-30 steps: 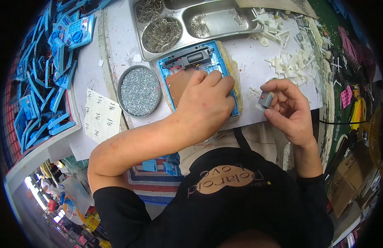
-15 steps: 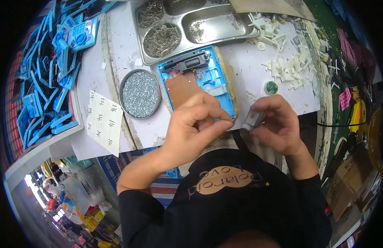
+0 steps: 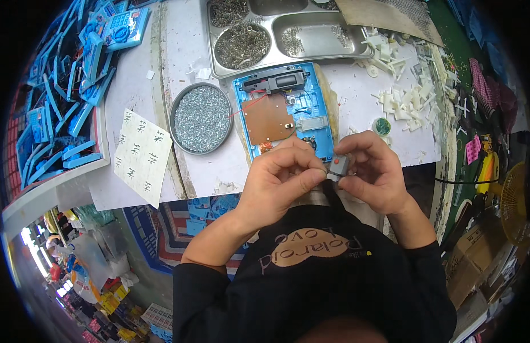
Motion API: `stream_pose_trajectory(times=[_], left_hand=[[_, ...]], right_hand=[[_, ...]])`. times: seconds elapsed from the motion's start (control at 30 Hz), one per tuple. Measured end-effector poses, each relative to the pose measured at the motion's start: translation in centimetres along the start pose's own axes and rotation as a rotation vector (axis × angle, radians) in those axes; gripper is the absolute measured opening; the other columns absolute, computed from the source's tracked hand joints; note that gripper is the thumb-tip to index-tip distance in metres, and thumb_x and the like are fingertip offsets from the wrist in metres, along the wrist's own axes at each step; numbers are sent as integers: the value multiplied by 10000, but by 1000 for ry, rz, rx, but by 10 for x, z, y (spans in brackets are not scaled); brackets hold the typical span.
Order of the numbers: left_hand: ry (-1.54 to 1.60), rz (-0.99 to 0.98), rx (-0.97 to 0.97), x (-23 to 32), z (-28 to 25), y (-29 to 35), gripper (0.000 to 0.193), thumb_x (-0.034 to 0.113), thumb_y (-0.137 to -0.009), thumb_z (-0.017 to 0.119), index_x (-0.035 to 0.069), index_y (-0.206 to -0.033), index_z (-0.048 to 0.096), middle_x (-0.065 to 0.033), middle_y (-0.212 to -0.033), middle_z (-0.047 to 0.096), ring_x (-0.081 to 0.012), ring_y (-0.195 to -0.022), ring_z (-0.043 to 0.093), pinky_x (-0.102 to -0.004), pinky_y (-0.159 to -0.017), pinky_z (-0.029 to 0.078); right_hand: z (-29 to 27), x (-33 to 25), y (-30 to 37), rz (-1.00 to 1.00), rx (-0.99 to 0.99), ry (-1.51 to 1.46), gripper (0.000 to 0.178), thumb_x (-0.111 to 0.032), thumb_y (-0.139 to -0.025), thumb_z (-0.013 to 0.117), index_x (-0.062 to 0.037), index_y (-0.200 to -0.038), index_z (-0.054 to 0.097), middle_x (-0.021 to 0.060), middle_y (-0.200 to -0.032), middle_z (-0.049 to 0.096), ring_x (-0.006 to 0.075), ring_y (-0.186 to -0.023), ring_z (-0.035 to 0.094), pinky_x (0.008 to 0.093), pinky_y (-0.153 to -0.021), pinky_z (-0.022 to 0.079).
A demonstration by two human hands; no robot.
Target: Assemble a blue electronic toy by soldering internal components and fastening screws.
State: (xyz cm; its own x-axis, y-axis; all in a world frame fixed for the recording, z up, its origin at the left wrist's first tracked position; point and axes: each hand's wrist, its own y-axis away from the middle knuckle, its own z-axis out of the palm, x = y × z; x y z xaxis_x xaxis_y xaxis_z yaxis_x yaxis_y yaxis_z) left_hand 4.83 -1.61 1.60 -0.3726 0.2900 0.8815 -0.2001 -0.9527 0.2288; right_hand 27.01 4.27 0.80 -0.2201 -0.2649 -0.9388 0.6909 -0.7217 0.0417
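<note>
Holding the grey block (image 3: pixel 338 165) in the right hand (image 3: pixel 376 176), just to the right of the narrowly pinched left hand (image 3: pixel 279 182).

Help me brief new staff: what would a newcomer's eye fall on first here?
Probably the blue heap at far left, then the open case near the middle with its brown board. Left of that sits a round dish of silvery bits. Nearer in, the right hand holds a grey box with a red spot, beside the left hand.
</note>
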Motion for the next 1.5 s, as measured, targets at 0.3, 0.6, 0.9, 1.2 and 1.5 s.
stream_pose_trajectory(times=[0.3,0.6,0.9,1.2,1.5], left_hand=[[-90,104,36,-5,1,0,105,-11,-906,738,-3,-1006,710,-24,-1039,538,-51,-821,516,-215,-689,427],[-785,523,129,3,1,-2,225,-29,-805,808,22,-1004,715,-45,-977,549,-87,-702,510,-255,-568,423],[-668,540,138,3,1,-9,252,-29,-815,813,24,-1045,725,-48,-979,556,-83,-663,486,-234,-551,403],[-590,602,263,-10,5,-7,280,-39,-796,818,28,-1040,698,-60,-994,557,-100,-675,497,-242,-561,417],[-837,622,201,-4,1,-1,243,-58,-773,806,19,-981,705,-110,-961,617,-194,-753,602,-287,-606,483]], right_hand=[[5,1,0,-63,61,212,480,46,-890,710,8,-1336,536,60,-1160,640,64,-804,581,214,-671,466],[5,-9,-17,-271,88,518,497,13,-758,834,-36,-1216,646,98,-978,717,214,-771,670,308,-660,530],[-5,-7,-28,-704,47,878,418,11,-704,829,-58,-1093,694,117,-982,727,286,-818,701,357,-680,569],[-5,-5,-25,-719,14,945,423,2,-700,789,-76,-1105,696,136,-1020,734,281,-806,709,347,-656,576],[-9,-6,-25,-701,-77,980,352,-12,-725,749,-47,-1072,705,172,-1055,733,293,-787,711,353,-638,586]])
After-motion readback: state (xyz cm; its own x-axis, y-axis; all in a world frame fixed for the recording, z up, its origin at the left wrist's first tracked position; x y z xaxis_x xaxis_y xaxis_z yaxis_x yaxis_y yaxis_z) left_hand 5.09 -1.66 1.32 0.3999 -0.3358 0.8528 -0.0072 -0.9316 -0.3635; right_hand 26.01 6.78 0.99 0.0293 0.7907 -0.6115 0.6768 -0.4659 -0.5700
